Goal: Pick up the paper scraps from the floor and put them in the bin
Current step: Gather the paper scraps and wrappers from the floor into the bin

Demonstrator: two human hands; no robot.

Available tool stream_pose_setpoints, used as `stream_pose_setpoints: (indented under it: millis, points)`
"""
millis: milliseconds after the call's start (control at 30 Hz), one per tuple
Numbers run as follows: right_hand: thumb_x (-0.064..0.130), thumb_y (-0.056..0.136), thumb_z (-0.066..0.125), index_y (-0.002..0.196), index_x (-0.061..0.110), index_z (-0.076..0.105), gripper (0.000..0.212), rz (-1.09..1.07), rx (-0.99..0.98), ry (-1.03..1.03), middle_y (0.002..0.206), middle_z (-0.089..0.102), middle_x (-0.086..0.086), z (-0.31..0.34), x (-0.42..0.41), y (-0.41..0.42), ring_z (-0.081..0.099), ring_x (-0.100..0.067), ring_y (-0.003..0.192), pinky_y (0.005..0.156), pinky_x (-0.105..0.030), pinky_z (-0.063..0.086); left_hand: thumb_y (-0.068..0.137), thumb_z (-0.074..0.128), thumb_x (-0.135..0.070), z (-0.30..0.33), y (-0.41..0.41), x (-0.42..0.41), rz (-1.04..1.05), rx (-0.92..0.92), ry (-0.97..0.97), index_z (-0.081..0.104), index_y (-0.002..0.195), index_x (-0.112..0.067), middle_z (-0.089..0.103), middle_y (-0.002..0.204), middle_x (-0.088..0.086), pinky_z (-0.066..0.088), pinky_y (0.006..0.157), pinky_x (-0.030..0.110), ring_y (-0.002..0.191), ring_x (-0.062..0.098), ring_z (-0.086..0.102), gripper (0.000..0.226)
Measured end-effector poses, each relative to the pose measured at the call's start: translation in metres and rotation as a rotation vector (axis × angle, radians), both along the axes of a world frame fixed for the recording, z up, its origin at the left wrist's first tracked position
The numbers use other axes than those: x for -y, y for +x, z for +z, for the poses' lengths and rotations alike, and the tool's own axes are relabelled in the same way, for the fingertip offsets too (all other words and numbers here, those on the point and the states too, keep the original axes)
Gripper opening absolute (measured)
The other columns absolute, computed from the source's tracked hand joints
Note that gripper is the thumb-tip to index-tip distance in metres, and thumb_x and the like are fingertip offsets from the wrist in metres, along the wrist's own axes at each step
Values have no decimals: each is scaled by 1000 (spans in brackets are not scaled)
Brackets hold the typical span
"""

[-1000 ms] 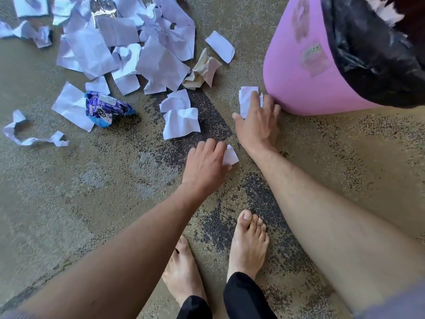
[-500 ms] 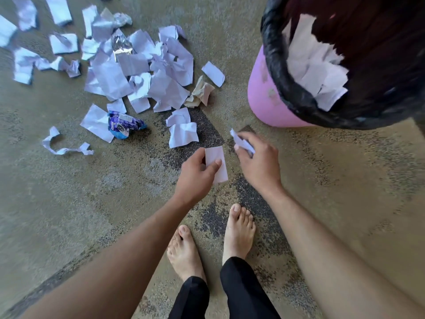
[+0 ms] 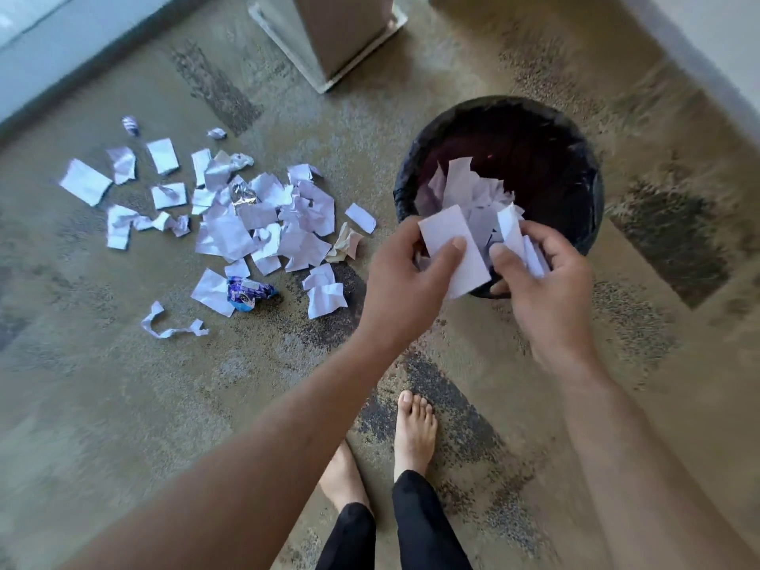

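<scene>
A round bin (image 3: 592, 187) lined with a black bag stands on the floor, with white scraps lying inside it. My left hand (image 3: 405, 279) pinches a flat white paper scrap (image 3: 454, 244) over the bin's near rim. Beside it, my right hand (image 3: 547, 281) grips a crumpled white paper scrap (image 3: 518, 236), also over the near rim. Several white paper scraps (image 3: 255, 224) lie scattered on the floor to the left of the bin.
A blue snack wrapper (image 3: 249, 293) and a silver foil wrapper (image 3: 243, 195) lie among the scraps. A grey pedestal base (image 3: 333, 35) stands behind the bin. A wall runs along the far left. My bare feet (image 3: 413, 434) stand just below the hands.
Both hands lifted from the floor, each with a scrap, and now hold them over the bin's near rim. The view rose, so the bin is seen from above.
</scene>
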State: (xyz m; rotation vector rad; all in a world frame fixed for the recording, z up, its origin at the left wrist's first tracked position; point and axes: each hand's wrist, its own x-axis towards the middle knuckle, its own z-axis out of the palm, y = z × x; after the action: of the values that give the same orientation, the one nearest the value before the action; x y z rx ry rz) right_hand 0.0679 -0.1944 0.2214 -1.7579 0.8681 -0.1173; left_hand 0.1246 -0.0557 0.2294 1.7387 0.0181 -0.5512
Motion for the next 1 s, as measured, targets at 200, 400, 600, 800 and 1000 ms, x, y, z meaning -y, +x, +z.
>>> stream_pose_setpoints:
  millis: [200,400,600,800,1000]
  points:
    - [19,85,73,131,28,57,49,71,-100,-169,128,59,11,-18,47,29,54,-9,118,102,-41,48,88,69,-25,6,44,48,-233,12,233,50,127,-16,62,101,-2,41,66,17,82,7,58,45]
    - [19,90,68,144,33,40,62,149,-170,-233,152,37,5,-22,40,22,34,-14,142,109,-45,42,92,63,-21,-1,35,34,-281,10,148,40,145,-22,49,144,-2,41,101,31,125,10,48,58]
    - [7,91,64,126,10,58,35,176,85,-349,127,51,-3,-13,-30,26,55,-10,109,80,-10,49,94,61,-17,-31,22,-39,-60,114,143,62,115,-25,62,109,-20,46,90,20,101,-4,57,22]
    - [8,87,68,126,17,59,41,360,77,-213,130,48,-2,-23,-110,52,55,-8,105,74,-12,52,86,69,-16,-55,30,-132,44,79,311,61,111,-27,59,112,-8,45,90,22,103,-1,55,28]
    - [33,76,79,143,25,41,77,573,-175,-254,143,36,-5,-61,-159,88,36,-19,134,108,-27,34,79,79,-30,-74,57,-213,16,-10,509,54,129,-25,42,133,1,33,90,7,106,0,44,57]
